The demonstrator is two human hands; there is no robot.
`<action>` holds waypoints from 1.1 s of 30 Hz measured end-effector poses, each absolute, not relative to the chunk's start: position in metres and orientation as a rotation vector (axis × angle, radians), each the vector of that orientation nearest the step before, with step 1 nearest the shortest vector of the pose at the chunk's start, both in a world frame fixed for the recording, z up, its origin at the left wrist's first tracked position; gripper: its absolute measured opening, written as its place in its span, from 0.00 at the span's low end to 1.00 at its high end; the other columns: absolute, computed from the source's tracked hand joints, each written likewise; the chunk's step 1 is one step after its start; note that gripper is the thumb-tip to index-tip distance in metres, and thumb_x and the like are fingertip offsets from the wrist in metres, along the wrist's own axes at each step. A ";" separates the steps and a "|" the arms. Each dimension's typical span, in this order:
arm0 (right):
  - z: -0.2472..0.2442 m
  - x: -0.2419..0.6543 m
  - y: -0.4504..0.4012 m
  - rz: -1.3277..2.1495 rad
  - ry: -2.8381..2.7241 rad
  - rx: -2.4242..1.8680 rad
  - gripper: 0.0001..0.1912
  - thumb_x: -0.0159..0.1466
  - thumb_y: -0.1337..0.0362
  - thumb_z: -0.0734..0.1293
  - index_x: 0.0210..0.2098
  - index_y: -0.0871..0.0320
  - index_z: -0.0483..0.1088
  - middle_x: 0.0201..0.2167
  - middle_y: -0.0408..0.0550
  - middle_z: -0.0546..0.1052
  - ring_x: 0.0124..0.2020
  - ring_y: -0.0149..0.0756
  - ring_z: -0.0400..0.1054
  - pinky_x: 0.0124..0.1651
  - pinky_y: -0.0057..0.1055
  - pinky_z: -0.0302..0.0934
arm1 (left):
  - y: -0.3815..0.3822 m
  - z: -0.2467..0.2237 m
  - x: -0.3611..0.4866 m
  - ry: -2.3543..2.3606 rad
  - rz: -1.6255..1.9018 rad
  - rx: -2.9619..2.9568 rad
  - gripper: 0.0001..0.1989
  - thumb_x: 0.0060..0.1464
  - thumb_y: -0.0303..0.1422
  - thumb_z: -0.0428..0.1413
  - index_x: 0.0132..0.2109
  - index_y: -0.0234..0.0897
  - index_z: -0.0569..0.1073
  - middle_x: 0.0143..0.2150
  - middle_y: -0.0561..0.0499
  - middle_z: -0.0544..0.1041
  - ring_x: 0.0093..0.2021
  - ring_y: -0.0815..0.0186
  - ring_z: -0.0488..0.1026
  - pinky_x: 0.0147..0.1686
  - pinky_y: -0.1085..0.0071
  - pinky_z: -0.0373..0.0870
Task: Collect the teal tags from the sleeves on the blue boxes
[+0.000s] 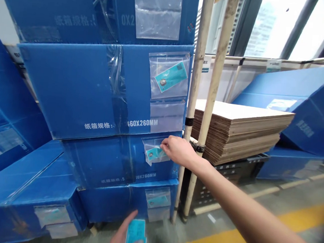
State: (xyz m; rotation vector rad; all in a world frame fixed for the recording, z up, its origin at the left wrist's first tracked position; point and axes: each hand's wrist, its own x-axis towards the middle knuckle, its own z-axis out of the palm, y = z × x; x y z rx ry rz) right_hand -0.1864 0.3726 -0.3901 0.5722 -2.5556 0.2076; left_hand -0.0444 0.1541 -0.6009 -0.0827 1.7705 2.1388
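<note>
My right hand (178,149) reaches out to a clear plastic pocket (154,151) on the front of a blue corrugated box (105,162) in the stack. Its fingertips pinch a teal card (153,153) that sits in the pocket's mouth. My left hand (126,238) is low at the bottom edge and holds a small stack of teal cards (135,234). The box above (77,88) has its own pocket with a teal card (171,76) inside. The box below carries a pocket with a card (158,200) too.
Blue boxes are stacked on the left and lean at the right (301,98). Two pale upright poles (205,102) stand beside the stack. A pile of flat brown cardboard sheets (239,131) rests on dark crates. A yellow line (225,239) crosses the grey floor.
</note>
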 end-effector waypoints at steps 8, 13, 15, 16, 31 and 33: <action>-0.405 -0.129 0.360 0.538 -2.467 0.547 0.12 0.66 0.59 0.56 0.43 0.57 0.65 0.41 0.50 0.72 0.33 0.34 0.67 0.36 0.31 0.58 | 0.162 -0.592 -0.039 1.789 2.220 -0.141 0.45 0.35 0.51 0.64 0.56 0.36 0.57 0.30 0.48 0.74 0.32 0.53 0.75 0.27 0.59 0.75; -0.487 -0.059 0.339 1.444 -2.943 0.707 0.14 0.54 0.58 0.71 0.38 0.52 0.67 0.29 0.38 0.72 0.30 0.30 0.65 0.29 0.24 0.57 | 0.163 -0.588 -0.036 1.854 2.197 -0.144 0.33 0.36 0.50 0.64 0.45 0.37 0.65 0.28 0.54 0.70 0.24 0.63 0.72 0.23 0.62 0.76; -0.516 -0.049 0.335 1.729 -2.952 0.610 0.14 0.54 0.61 0.70 0.39 0.53 0.67 0.28 0.37 0.71 0.31 0.30 0.65 0.31 0.24 0.57 | 0.163 -0.585 -0.034 1.902 2.157 -0.119 0.30 0.37 0.49 0.64 0.44 0.37 0.66 0.29 0.54 0.70 0.25 0.64 0.71 0.23 0.65 0.75; -0.527 -0.048 0.334 1.854 -2.939 0.572 0.12 0.55 0.61 0.69 0.38 0.55 0.66 0.26 0.37 0.71 0.29 0.29 0.65 0.30 0.24 0.56 | 0.163 -0.585 -0.033 1.923 2.135 -0.114 0.29 0.37 0.48 0.64 0.43 0.38 0.67 0.29 0.54 0.70 0.25 0.64 0.71 0.23 0.66 0.75; -0.566 -0.037 0.332 2.187 -2.808 0.448 0.12 0.58 0.57 0.66 0.28 0.59 0.63 0.21 0.37 0.64 0.23 0.26 0.58 0.23 0.21 0.54 | 0.166 -0.588 -0.035 2.014 2.158 0.008 0.14 0.49 0.41 0.59 0.37 0.36 0.69 0.28 0.54 0.72 0.30 0.67 0.71 0.32 0.71 0.69; -0.571 -0.039 0.332 2.255 -2.749 0.424 0.15 0.59 0.54 0.64 0.27 0.60 0.63 0.21 0.38 0.64 0.21 0.25 0.58 0.21 0.22 0.54 | 0.169 -0.586 -0.035 2.058 2.147 0.031 0.14 0.49 0.40 0.59 0.38 0.35 0.70 0.29 0.53 0.74 0.33 0.67 0.71 0.34 0.72 0.68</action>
